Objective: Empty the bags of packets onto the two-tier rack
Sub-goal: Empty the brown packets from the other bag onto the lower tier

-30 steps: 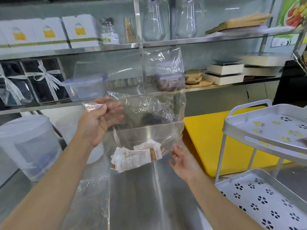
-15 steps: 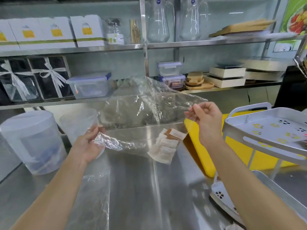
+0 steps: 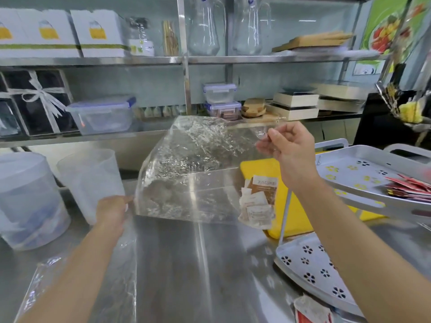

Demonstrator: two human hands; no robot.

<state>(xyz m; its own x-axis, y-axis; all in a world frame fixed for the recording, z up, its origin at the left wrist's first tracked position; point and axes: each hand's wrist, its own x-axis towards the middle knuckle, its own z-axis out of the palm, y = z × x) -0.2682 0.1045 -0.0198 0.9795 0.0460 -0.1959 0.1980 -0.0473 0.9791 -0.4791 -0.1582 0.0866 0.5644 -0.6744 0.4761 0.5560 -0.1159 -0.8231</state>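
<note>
Fingers (image 3: 270, 148) of the right hand (image 3: 290, 157) pinch one top corner of the clear bag (image 3: 193, 164), held high at 1 o'clock. Left hand (image 3: 112, 213) grips the opposite end low at 9 o'clock, fingers curled on the film. Bag's long axis runs 8-to-2 above the worktop (image 3: 186, 276), stretched between both hands.

Packets (image 3: 256, 201) are bunched in the bag's 4 o'clock corner, at 6 o'clock below the right fingers, hanging over the yellow board (image 3: 296, 213). Two-tier rack (image 3: 363, 201) sits at 3 o'clock of them, just beside. Right hand is the nearer one. Upper tier (image 3: 345, 169) already carries red packets (image 3: 410, 187); lower tier (image 3: 303, 259) is at 5 o'clock. Can't tell which edge of the bag is the mouth.

Judgement: load has to travel toward 3 o'clock, right hand leading.

Vs half a second ago: packets were nearer mid-bag over the worktop, now slid into the right corner by the rack. A second ago the bag hung upright from the left hand alone. Second bag (image 3: 121, 287) lies flat at 7 o'clock.
</note>
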